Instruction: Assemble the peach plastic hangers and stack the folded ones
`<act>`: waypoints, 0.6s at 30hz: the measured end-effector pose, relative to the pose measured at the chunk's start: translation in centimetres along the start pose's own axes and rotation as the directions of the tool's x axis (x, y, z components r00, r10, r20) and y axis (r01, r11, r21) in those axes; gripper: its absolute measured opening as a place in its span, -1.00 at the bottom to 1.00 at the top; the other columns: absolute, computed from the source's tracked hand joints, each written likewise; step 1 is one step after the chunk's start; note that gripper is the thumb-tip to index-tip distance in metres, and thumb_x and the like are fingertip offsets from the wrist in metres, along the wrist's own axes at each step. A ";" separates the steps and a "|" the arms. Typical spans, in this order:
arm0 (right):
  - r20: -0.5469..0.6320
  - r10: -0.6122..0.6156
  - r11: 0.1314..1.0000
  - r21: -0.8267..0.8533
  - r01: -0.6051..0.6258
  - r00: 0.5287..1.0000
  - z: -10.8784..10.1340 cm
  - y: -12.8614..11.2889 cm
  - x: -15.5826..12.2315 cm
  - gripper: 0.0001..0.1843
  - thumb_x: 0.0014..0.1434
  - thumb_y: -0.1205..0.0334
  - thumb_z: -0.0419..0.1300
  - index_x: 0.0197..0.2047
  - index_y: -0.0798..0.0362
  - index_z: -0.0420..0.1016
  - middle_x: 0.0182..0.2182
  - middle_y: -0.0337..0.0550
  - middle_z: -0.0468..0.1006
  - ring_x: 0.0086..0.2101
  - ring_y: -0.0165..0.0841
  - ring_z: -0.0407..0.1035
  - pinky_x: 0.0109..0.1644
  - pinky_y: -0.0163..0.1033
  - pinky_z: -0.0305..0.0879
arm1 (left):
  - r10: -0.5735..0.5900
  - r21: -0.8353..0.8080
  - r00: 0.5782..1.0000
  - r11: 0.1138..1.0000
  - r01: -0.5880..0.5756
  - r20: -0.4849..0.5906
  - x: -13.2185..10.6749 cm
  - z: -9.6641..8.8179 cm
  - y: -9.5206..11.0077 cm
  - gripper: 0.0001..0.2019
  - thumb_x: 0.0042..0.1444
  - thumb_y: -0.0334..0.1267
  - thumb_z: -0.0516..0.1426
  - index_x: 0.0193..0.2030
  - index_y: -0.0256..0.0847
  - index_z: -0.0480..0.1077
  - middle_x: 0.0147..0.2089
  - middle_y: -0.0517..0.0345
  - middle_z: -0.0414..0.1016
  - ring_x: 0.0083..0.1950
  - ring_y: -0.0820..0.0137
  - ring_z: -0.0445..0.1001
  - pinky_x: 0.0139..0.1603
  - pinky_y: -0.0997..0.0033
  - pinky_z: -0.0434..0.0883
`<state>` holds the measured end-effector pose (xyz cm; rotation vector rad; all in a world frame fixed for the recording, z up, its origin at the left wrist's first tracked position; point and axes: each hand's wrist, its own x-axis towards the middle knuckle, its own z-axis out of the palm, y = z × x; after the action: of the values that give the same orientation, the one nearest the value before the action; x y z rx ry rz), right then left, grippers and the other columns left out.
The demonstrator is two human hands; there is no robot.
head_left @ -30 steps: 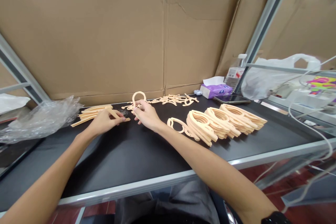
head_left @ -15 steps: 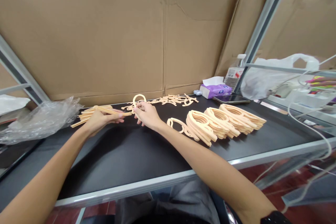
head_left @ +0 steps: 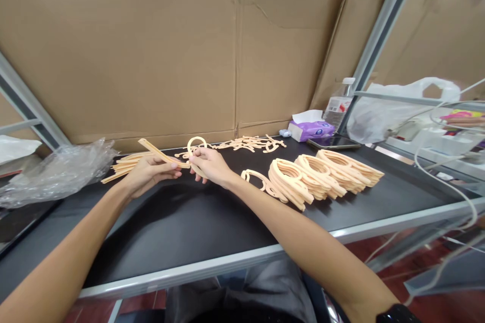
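Note:
My left hand point(head_left: 149, 174) is closed on a flat peach strip point(head_left: 159, 153), lifted off the black table point(head_left: 170, 232) with its far end tilted up to the left. My right hand point(head_left: 210, 165) pinches a peach hook-shaped piece point(head_left: 195, 144) whose loop stands above my fingers. The near end of the strip meets the base of the hook piece between both hands. A pile of the same strips point(head_left: 127, 164) lies behind my left hand. Loose hook pieces point(head_left: 250, 144) are scattered behind my right hand.
Rows of stacked peach pieces point(head_left: 322, 174) lie to the right on the table. A crumpled clear plastic bag point(head_left: 56, 169) sits at the left. A tissue pack point(head_left: 310, 128), phone point(head_left: 333, 143) and bottle point(head_left: 339, 106) stand at the back right. Cardboard point(head_left: 170, 55) walls the back.
My left hand has lifted the strip off the table and brought its end to the hook piece in my right hand. My right hand shifted slightly left.

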<state>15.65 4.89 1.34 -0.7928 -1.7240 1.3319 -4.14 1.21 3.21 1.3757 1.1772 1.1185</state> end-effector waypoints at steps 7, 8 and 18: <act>0.021 -0.020 0.999 0.040 0.019 1.000 -0.2 -0.3 0.0 -0.89 0.29 0.30 0.10 -0.31 0.06 0.31 -0.54 -0.32 0.46 -0.66 -0.53 0.33 -0.69 -0.48 0.21 | 0.016 -0.127 1.000 0.992 -0.016 0.005 0.1 0.1 -0.2 -0.66 -0.19 -0.20 0.47 -0.25 -0.29 0.63 -0.22 -0.16 0.68 -0.22 0.18 0.66 -0.03 0.20 0.61; 0.024 -0.022 0.999 0.043 0.021 0.999 -0.2 -0.3 0.0 -0.89 0.29 0.30 0.09 -0.32 0.06 0.31 -0.54 -0.32 0.46 -0.66 -0.53 0.33 -0.69 -0.48 0.21 | 0.017 -0.143 1.000 0.990 -0.016 0.002 0.1 0.1 -0.3 -0.66 -0.20 -0.20 0.47 -0.25 -0.29 0.63 -0.23 -0.15 0.68 -0.23 0.17 0.66 -0.03 0.20 0.61; 0.052 -0.078 0.997 -0.008 0.079 0.996 -0.3 0.2 -0.2 -0.90 0.30 0.25 0.08 -0.29 0.03 0.27 -0.53 -0.35 0.45 -0.66 -0.54 0.32 -0.69 -0.49 0.19 | 0.015 -0.230 1.000 0.973 -0.010 0.019 0.3 0.1 -0.9 -0.68 -0.21 -0.22 0.48 -0.28 -0.30 0.64 -0.23 -0.17 0.68 -0.17 0.11 0.67 -0.05 0.20 0.62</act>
<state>16.00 4.94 1.15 -0.6946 -1.7857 1.3015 -4.14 1.51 2.27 1.2144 0.9915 1.2064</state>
